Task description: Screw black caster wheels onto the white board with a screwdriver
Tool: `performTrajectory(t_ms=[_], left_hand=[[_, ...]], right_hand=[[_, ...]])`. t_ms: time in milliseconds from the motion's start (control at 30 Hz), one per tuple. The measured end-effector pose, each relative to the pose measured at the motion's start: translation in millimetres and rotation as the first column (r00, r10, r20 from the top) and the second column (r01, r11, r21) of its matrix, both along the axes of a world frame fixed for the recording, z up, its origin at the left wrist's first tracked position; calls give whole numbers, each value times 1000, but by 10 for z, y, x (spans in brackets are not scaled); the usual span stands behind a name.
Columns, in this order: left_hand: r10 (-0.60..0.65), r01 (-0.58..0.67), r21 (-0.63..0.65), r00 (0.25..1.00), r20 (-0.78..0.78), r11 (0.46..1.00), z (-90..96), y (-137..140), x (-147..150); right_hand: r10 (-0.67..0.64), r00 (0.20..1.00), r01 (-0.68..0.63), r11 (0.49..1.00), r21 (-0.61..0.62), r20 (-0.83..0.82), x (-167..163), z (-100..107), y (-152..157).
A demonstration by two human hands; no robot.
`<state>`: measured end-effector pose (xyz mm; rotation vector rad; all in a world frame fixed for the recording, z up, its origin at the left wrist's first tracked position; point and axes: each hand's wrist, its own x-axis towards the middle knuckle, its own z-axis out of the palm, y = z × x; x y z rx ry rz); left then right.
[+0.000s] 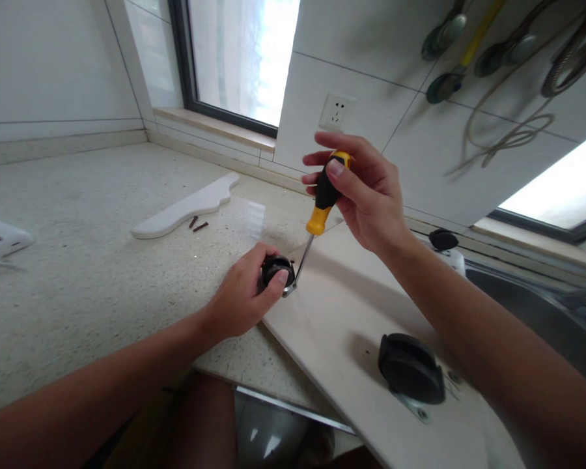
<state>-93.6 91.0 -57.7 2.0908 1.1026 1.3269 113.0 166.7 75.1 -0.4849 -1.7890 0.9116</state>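
Observation:
My left hand (pixel 247 291) is closed around a black caster wheel (pixel 276 268) at the left corner of a white board (pixel 342 306). In my right hand (pixel 366 189) is a yellow and black screwdriver (pixel 325 193), gripped by its handle. Its shaft slants down, and the tip meets the caster's metal plate beside my left thumb. A second black caster (pixel 410 368) is mounted on the board nearer to me, with screws in its plate. Further back, another black caster (pixel 443 239) shows partly behind my right forearm.
On the speckled countertop (pixel 102 312) lie a white wavy-edged panel (pixel 188 206) and two dark screws (pixel 200 227). A white plastic piece (pixel 2 238) is at the far left. The steel sink (pixel 527 306) is at right. A wall socket (pixel 337 111), valves and hoses are behind.

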Motion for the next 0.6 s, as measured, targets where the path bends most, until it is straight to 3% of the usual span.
performTrajectory(t_ms=[67,100,200,267,433,600], left_hand=[[1,-1,0,1000,0,1000,6,-1,0],[2,-2,0,1000,1,1000,9,-3,1],[-3,3,2,1000,5,1000,18,-6,2],[-4,4,4,1000,5,1000,20,-7,3],[0,0,3,1000,4,1000,19,-5,3],[0,0,6,1000,2,1000,20,-3,5]], right_hand=[[74,997,-72,993,-98,23,5,9,-18],[73,997,-70,993,-91,36,3,11,-20],[-65,996,60,995,83,66,-5,10,2],[-106,992,96,986,138,65,-2,14,19],[122,991,-117,990,-82,62,20,44,-15],[-21,1000,21,998,58,-1,8,78,-37]])
